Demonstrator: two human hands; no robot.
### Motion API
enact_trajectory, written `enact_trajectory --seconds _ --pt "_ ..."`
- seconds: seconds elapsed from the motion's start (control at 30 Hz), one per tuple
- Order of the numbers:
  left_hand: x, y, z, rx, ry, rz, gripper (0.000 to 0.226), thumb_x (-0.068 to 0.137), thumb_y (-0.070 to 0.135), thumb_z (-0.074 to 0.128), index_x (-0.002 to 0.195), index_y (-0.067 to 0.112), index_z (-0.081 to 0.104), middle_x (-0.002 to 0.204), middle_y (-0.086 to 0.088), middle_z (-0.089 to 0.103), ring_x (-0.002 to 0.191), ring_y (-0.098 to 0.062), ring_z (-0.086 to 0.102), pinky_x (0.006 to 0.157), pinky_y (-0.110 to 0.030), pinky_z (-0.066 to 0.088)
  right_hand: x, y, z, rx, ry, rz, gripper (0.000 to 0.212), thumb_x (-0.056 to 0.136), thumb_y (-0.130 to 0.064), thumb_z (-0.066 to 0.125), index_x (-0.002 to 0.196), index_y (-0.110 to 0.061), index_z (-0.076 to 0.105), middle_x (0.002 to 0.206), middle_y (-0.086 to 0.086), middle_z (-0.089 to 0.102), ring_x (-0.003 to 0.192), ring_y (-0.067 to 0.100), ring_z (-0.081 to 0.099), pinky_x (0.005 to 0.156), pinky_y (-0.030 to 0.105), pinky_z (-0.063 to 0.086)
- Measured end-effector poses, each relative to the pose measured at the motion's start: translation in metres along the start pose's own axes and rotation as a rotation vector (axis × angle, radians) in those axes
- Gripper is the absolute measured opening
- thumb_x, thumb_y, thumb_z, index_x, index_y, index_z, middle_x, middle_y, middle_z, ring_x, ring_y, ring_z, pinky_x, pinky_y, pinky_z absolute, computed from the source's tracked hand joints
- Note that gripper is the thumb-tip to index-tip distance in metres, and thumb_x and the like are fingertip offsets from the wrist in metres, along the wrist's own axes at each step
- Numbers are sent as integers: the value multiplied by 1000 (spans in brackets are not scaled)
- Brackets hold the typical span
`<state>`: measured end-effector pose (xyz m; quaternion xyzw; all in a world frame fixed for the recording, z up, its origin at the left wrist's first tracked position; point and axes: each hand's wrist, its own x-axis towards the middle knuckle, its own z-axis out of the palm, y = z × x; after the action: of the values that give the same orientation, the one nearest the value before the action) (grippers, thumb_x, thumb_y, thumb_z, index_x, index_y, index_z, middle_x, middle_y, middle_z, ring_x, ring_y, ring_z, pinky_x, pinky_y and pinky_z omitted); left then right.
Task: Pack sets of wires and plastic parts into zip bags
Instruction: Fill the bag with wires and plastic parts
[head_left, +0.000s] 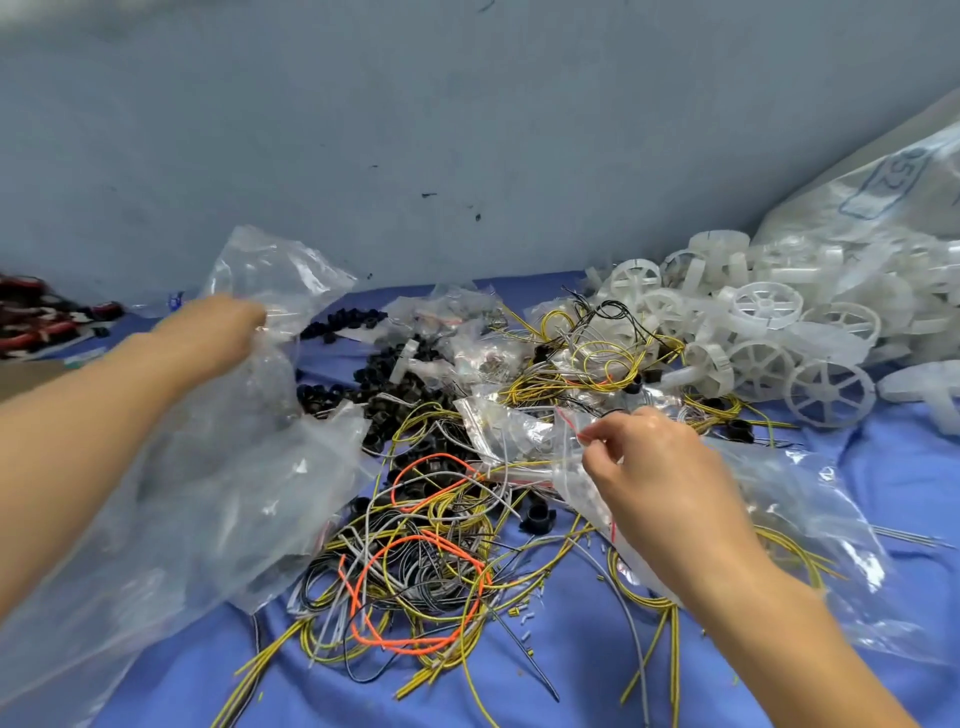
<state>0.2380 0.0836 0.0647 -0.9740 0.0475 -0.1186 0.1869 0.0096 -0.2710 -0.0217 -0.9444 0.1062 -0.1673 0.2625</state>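
A matt, creased blue cloth (597, 654) is laid as the work surface. The clear bags (249, 493) are formed of thin, glossy plastic film. The white spoked wheels (766, 304) and black round caps (537, 519) are moulded in smooth plastic.

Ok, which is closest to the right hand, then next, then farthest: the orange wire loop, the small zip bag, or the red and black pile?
1. small zip bag: pinched at its top by the right hand.
2. orange wire loop: to the hand's lower left, on the blue cloth.
3. red and black pile: at the far left edge.

Wire tangle (415, 561) amid bags (223, 493)
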Motion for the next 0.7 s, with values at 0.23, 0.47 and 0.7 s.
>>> enact_trajectory --seconds 0.23,0.47,0.7 --pt "-43 7 24 1 -485 8 49 94 26 60 139 20 44 145 -5 47 127 -23 48 98 -26 38 -3 -4 0 12 -11 -12 26 95 -33 45 106 -31 69 102 -6 58 94 23 60 78 40 52" --pt "-42 79 -23 -129 -152 214 41 94 38 57 133 26 53 134 -9 50 116 -27 53 99 -38 45 0 3 -2 38 12 20 24 94 -31 48 104 -32 70 102 -5 61 94 21 60 78 41 53" --pt "-72 156 -1 -214 -195 569 36 100 25 46 134 37 51 130 5 48 111 -17 54 88 -39 50 7 21 -19 185 97 56 20 89 -26 57 94 -32 76 80 -11 66 66 13 59 62 31 46"
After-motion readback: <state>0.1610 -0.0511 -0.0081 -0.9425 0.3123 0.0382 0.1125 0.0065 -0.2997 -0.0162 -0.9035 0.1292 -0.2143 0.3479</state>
